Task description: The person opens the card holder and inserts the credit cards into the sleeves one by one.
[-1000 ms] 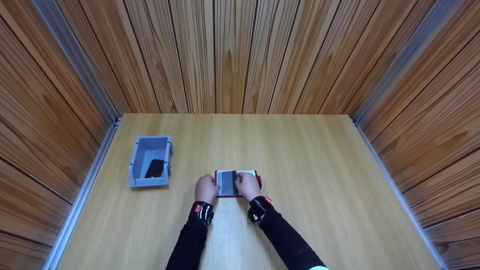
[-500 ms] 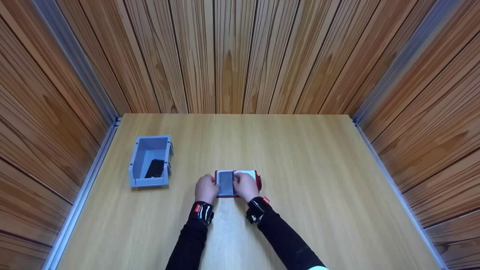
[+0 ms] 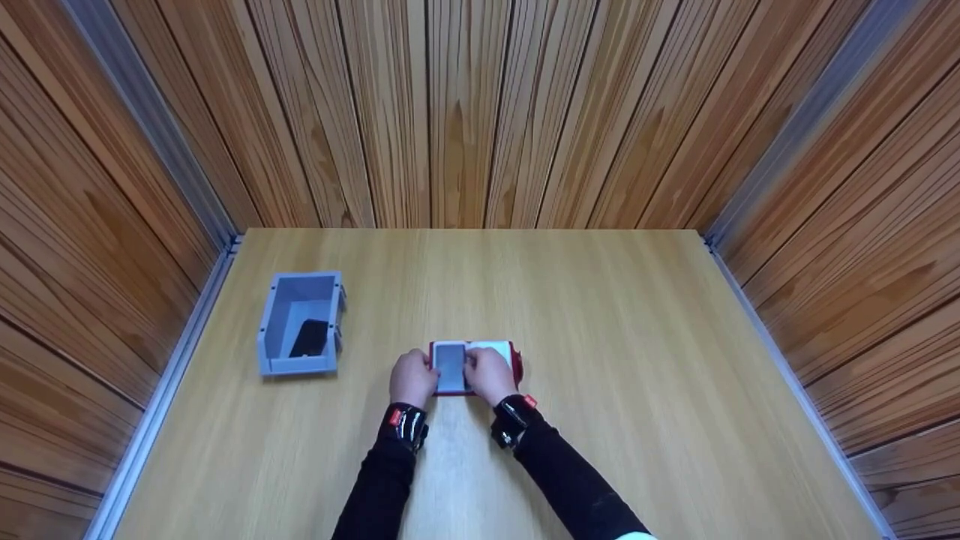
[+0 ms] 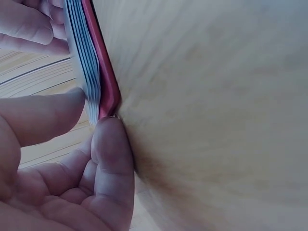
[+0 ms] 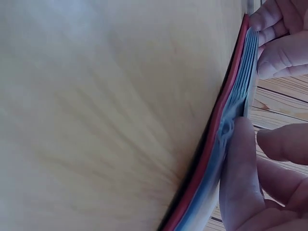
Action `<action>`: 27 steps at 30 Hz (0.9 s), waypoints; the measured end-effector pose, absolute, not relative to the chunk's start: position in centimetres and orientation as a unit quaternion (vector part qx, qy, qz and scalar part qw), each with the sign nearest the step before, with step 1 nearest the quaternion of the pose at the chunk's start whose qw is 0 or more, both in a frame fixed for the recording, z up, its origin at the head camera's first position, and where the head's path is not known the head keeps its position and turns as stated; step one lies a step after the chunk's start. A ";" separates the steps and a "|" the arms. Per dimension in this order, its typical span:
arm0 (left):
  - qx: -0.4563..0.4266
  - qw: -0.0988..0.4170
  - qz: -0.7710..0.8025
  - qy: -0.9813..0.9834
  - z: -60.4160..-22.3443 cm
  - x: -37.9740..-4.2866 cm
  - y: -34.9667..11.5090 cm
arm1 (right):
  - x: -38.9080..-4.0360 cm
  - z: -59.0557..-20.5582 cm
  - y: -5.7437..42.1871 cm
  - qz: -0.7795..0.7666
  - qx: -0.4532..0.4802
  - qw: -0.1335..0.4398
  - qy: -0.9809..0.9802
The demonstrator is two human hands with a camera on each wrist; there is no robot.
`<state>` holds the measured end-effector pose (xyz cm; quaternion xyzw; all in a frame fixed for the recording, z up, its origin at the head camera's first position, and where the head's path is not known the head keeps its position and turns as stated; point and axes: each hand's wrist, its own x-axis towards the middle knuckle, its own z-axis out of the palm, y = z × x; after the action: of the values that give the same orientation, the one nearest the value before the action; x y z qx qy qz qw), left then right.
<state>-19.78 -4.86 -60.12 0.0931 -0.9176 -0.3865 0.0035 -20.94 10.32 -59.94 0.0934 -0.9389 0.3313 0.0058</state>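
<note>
An open red card holder (image 3: 517, 363) with clear layered sleeves (image 4: 85, 53) lies in front of me. On its left page is a dark grey card (image 3: 450, 367). My left hand (image 3: 412, 377) holds the holder's left edge; in the left wrist view the thumb lies on the sleeves and a finger is at the corner of the red cover (image 4: 105, 67). My right hand (image 3: 490, 375) is near the holder's middle, thumb and fingertip at the card's right edge. In the right wrist view one finger (image 5: 240, 159) touches the sleeves beside the fold.
A grey-blue plastic bin (image 3: 298, 365) stands at the left of the wooden table (image 3: 600, 315), with a black flat object (image 3: 310, 338) inside. Wood-plank walls (image 3: 480, 112) enclose the back and both sides, with metal rails along the corners.
The grey card has shifted left across the left page, and the right hand has moved slightly left with it. The left hand stays at the holder's edge.
</note>
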 end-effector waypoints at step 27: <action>0.095 0.001 -0.392 -0.915 -60.0 -19.7 -4.8 | -20.7 -58.9 12.7 0.358 0.102 0.110 -0.922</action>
<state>-19.68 -4.83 -60.03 0.0951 -0.9151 -0.3919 0.0009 -20.67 12.70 -58.94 0.1024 -0.9215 0.3581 0.1098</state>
